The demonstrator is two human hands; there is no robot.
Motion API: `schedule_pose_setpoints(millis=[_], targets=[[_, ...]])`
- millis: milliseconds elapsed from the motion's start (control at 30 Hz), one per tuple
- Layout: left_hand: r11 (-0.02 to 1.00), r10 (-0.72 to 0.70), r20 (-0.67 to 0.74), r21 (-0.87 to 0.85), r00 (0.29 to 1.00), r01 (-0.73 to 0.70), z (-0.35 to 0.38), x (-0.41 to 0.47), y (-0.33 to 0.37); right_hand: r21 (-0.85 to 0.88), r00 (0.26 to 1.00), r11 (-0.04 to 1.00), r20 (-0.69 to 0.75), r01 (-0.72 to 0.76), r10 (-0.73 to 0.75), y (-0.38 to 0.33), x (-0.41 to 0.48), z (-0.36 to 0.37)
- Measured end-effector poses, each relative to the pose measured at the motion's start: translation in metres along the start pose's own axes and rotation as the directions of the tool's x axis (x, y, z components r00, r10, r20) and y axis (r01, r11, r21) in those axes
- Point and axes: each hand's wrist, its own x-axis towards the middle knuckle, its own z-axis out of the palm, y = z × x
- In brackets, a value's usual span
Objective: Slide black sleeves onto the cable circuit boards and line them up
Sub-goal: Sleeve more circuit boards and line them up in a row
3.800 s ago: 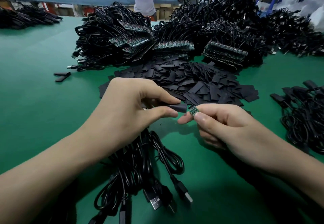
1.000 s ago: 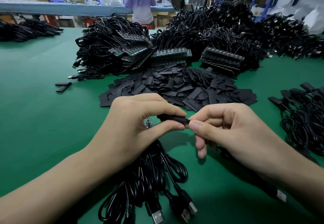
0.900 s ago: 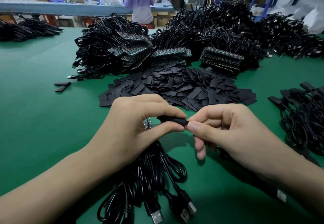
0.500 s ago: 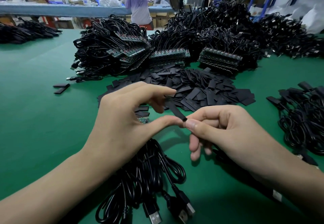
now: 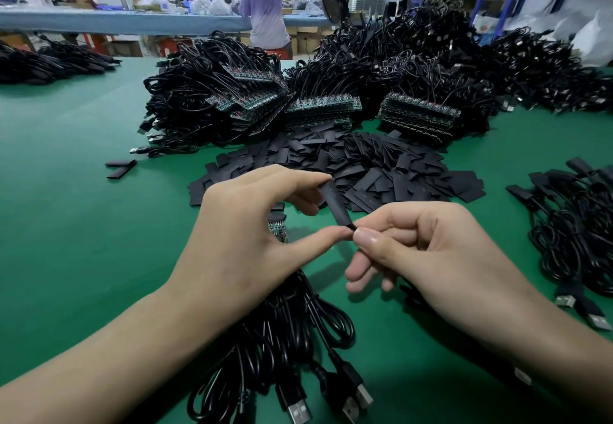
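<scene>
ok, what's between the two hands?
A black sleeve, tilted, held end to end by the left hand; the right hand pinches its lower end. Head view.

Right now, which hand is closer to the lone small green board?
Left. The left hand sits right against the green board, partly hiding it; the right hand is farther right, pinching the end of the black sleeve.

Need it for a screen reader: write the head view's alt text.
Left hand and right hand hold a black sleeve above a green table, the left spanning its ends, the right pinching its lower end. Behind lie loose sleeves and cable heaps.
</scene>
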Motion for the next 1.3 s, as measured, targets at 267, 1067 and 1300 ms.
schedule_pose_setpoints(millis=[267,1067,1300], targets=[[0.999,0.037,-0.005,0.029,0.999,-0.037,-0.001,0.001,-0.004,-0.008,1.0,1.0,0.002,0.023,-0.023,-0.001,0.001,0.0],[0.936,-0.343,0.363,0.051,0.866,0.349,-0.03,0.022,-0.047,-0.747,0.981,0.665,-0.124,0.007,-0.15,-0.014,0.024,-0.036],[0.809,-0.252,0.394,-0.416,0.884,0.416,-0.028,0.02,-0.039,-0.474,0.982,0.863,0.019,0.173,-0.187,-0.019,0.038,0.028]])
